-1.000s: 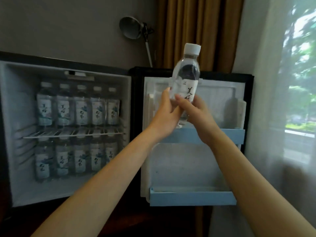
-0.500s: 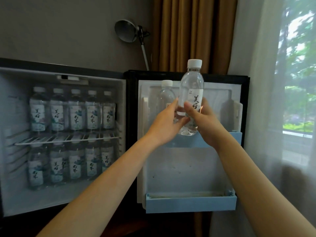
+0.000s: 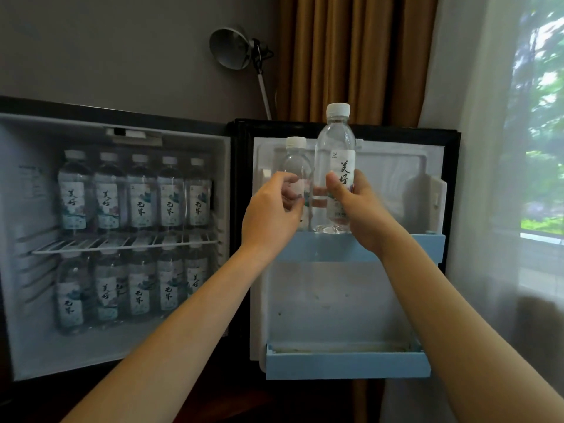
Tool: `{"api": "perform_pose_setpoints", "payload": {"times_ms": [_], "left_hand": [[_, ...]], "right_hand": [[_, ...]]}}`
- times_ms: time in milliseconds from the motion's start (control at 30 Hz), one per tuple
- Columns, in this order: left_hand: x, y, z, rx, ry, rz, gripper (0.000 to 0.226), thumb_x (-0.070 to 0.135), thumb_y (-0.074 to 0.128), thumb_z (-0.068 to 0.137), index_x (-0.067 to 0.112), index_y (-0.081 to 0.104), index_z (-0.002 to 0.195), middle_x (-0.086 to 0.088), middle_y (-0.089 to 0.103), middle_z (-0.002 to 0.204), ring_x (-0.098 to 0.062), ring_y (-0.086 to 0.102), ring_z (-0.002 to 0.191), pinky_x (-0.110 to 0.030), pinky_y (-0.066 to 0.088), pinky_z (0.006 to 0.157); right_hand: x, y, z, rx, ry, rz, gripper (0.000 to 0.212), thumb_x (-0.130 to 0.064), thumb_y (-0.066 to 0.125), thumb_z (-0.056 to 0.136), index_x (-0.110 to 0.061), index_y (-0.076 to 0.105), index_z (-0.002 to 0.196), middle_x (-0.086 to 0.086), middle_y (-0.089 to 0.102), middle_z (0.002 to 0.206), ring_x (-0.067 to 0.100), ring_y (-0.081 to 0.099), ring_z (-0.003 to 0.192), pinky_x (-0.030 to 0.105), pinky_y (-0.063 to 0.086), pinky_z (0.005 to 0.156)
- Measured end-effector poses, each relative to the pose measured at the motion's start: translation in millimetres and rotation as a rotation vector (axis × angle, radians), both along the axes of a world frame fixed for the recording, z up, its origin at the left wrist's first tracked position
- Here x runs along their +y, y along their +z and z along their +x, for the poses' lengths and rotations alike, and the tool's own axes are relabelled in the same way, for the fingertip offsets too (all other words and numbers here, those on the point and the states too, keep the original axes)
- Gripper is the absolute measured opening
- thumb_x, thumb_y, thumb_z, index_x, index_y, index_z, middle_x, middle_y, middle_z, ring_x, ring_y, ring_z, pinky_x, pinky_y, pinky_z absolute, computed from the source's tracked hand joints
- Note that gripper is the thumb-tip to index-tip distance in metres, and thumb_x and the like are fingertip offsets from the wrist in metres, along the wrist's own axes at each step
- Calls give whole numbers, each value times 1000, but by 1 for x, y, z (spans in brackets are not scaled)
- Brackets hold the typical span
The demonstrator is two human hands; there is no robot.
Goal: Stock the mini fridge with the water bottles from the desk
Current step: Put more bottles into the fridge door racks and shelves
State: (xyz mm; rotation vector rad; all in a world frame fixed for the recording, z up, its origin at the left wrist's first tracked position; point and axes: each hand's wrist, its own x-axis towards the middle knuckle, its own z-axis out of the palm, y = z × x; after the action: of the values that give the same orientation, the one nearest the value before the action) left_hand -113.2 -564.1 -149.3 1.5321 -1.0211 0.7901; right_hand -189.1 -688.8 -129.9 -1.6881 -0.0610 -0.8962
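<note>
Thumb across the label and fingers wrapped behind, the right hand [image 3: 363, 215] grasps a white-capped water bottle [image 3: 335, 166] upright at centre frame, its base level with the front lip of the upper door shelf [image 3: 427, 242], so I judge it not yet seated. Just left of it, the left hand [image 3: 271, 215] curls its fingers round the lower body of a second water bottle [image 3: 294, 175], which stands lower and looks to be down inside that same shelf (the fingertips show through the clear plastic).

Below, at lower centre, the lower door shelf [image 3: 348, 361] holds no bottle that I can see. At the left of the frame, the mini fridge [image 3: 24, 209] stands open with five stocked bottles [image 3: 140, 196] in a row on the wire rack [image 3: 122, 243] and another five beneath it.

The cabinet looks full, so the work has moved to the door: one bottle placed, one at the lip, room left on both door shelves. The desk is out of view, so how many remain there cannot be told.
</note>
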Motion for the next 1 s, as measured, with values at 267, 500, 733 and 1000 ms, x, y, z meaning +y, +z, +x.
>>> {"api": "perform_pose_setpoints", "payload": {"times_ms": [267,500,733,1000], "left_hand": [[1,-12,11,47,-4,-34,17,13,64,85,16,52,98,12,49,69,-1,50,61,-12,43,60],[-2,-18,13,39,-12,-39,22,18,70,81,15,53,96,9,51,71,-2,51,62,-22,48,63],[-3,-23,12,46,-3,-41,24,17,72,80,18,50,90,12,48,71,2,49,59,-13,44,60],[1,-28,13,55,-54,-31,23,13,71,80,18,50,90,11,50,70,-2,51,62,-11,44,60]], "right_hand": [[-2,0,11,-40,-90,20,43,-36,47,95,-13,35,130,2,59,103,21,62,101,39,54,85],[-2,0,15,-78,-106,-10,44,-27,43,99,-16,24,137,-2,57,103,6,60,89,20,54,70],[-2,-4,13,-21,-93,-87,49,-17,44,99,-20,17,139,-5,54,101,9,60,91,27,56,76],[1,-3,18,20,-195,-46,53,-22,53,95,-15,21,137,6,51,114,24,57,107,43,51,92]]}}
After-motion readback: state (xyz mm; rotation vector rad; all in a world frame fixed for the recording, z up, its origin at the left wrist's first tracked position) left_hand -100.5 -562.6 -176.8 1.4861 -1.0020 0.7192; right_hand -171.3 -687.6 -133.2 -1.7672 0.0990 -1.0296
